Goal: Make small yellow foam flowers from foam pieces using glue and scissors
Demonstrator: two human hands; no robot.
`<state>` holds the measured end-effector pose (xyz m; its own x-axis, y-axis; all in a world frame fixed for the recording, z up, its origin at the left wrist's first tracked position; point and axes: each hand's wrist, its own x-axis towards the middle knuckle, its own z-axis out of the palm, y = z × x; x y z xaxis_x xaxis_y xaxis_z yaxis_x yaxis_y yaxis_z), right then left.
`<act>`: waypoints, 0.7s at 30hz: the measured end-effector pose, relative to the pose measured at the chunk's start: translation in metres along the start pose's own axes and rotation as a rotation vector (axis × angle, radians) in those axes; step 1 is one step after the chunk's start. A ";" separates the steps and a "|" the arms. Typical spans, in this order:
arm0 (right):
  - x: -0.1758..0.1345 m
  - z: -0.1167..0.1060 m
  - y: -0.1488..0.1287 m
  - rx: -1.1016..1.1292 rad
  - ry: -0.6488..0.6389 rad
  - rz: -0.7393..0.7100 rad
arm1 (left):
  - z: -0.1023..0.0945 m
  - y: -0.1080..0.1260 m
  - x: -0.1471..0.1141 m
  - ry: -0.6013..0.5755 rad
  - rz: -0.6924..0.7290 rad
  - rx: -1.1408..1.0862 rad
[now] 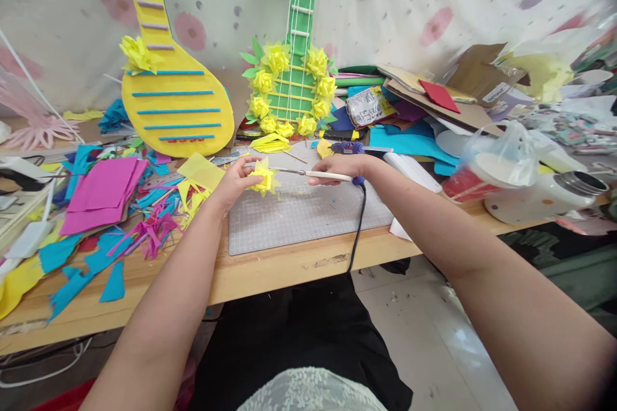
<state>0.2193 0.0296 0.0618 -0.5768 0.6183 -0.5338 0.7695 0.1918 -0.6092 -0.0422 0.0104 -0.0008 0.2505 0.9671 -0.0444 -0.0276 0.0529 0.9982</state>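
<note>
My left hand (pixel 236 181) pinches a yellow paper flower (pixel 263 178) between thumb and fingers, above the grey cutting mat (pixel 299 221). In my right hand (pixel 366 166) is a slim tool with a white handle (pixel 332 176) and a thin metal shaft; its exact kind is unclear. The shaft points left, and its tip reaches the flower, but I cannot tell whether they touch. Just behind my right hand lies a blue glue gun (pixel 346 148) with a yellow nozzle and a glue stick in its back. A black cord (pixel 357 231) hangs over the table edge.
A yellow paper guitar (pixel 176 99) and a green one (pixel 294 87) ringed with yellow flowers lean at the back. Coloured scraps and magenta sheets (pixel 103 196) cover the left side. To the right are stacked cardboard, a bagged cup (pixel 482 173) and a white bottle (pixel 535 199).
</note>
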 end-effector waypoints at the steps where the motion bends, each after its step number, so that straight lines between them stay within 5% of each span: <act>1: 0.000 0.000 0.000 0.015 -0.003 0.002 | 0.000 0.000 0.000 -0.001 -0.002 -0.003; 21: 0.004 -0.001 0.010 0.056 -0.014 -0.038 | 0.000 0.000 0.001 0.018 -0.005 0.008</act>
<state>0.2254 0.0353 0.0541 -0.6096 0.6003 -0.5177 0.7307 0.1722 -0.6607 -0.0416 0.0108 -0.0012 0.2335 0.9711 -0.0495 -0.0183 0.0553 0.9983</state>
